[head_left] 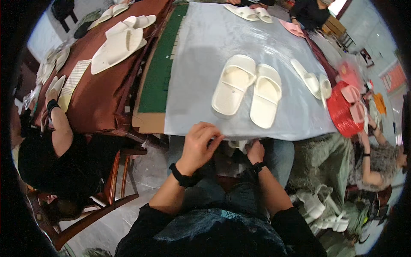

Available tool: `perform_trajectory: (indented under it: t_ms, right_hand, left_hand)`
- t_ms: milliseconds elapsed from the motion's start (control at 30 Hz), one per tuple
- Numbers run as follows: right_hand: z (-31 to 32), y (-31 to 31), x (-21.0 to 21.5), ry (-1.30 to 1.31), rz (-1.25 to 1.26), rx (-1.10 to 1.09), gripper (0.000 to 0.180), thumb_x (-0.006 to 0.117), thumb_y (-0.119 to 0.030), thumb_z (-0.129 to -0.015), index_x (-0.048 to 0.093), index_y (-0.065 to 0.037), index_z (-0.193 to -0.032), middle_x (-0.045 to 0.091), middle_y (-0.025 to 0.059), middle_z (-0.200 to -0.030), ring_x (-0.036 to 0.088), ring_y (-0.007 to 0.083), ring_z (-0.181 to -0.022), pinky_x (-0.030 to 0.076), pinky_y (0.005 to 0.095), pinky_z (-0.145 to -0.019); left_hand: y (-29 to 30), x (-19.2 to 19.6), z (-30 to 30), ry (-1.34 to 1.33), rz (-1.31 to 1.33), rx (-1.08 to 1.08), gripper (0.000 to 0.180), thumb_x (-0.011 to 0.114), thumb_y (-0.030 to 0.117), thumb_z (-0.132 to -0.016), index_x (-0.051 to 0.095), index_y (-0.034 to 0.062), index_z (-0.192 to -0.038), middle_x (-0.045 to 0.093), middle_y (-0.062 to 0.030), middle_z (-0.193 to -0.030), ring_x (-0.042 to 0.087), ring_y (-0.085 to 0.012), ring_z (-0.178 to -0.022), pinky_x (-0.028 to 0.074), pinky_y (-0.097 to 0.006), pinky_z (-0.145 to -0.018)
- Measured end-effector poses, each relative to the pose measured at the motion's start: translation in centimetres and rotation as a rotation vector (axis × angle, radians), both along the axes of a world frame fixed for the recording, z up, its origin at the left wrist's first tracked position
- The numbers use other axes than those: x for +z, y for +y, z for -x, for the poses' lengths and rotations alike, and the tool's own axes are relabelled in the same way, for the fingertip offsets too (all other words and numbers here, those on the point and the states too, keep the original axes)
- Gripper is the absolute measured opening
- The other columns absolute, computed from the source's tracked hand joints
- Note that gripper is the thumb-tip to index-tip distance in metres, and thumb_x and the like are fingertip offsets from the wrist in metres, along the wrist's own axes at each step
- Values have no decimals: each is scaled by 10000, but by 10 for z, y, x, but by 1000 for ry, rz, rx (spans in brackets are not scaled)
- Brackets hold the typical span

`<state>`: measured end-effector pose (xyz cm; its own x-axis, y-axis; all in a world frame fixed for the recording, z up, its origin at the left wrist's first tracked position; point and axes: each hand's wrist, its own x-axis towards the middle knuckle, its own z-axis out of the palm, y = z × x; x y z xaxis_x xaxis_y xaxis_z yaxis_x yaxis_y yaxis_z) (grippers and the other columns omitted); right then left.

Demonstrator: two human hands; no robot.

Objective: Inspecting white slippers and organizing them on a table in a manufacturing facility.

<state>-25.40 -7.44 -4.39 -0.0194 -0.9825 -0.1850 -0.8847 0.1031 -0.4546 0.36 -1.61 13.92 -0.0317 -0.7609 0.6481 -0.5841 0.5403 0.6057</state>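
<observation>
Grey surface (pixel 192 85) supports paired white slippers (pixel 231 100) at one o'clock, apparently for ready reach; right grip (pixel 256 152) pinches a white item (pixel 238 145); left grip (pixel 195 147) curls, closure cannot be told.

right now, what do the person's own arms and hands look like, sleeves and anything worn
The left hand and right hand wear no gloves. A chunky black band circles the left wrist; another dark band is on the right one. Short black sleeves leave both forearms bare.
</observation>
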Motion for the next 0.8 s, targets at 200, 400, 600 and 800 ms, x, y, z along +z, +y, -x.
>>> perform_trajectory:
  t_ms: [200, 400, 600, 800]
  right_hand:
    - [21, 59, 142, -149, -19, 403, 521, 588, -107, -712, 511, -123, -1227, 640, 229, -829, 621, 420, -808, 483, 474, -725]
    - [42, 96, 222, -292, -17, 514, 497, 609, -97, -696, 565, -89, -1191, 661, 185, -873, 655, 344, -778, 502, 357, -728]
    - [82, 109, 274, -753, 421, 242, 523, 648, -98, -633, 598, 0, -1144, 624, 74, -1074, 573, 177, -974, 429, 300, -904]
    - [85, 87, 267, -1373, 638, -74, 671, 594, -115, -726, 395, 23, -1352, 543, 147, -1238, 571, 255, -1083, 459, 349, -935]
  left_hand:
    - [54, 10, -2, 76, -133, -32, 154, 717, -34, -740, 605, 15, -834, 645, -103, -867, 621, -259, -873, 496, -336, -751]
    - [87, 9, -16, 276, -266, -7, 152, 709, -27, -753, 574, 11, -811, 653, -98, -893, 621, -242, -957, 480, -337, -831]
    - [97, 14, -24, 526, -319, -48, 113, 682, 16, -812, 570, 21, -818, 623, -109, -1061, 570, -210, -1036, 436, -325, -906]
    - [80, 20, -9, 753, -378, -164, 113, 710, 3, -775, 606, 30, -811, 525, -134, -1294, 436, -218, -1252, 342, -356, -1030]
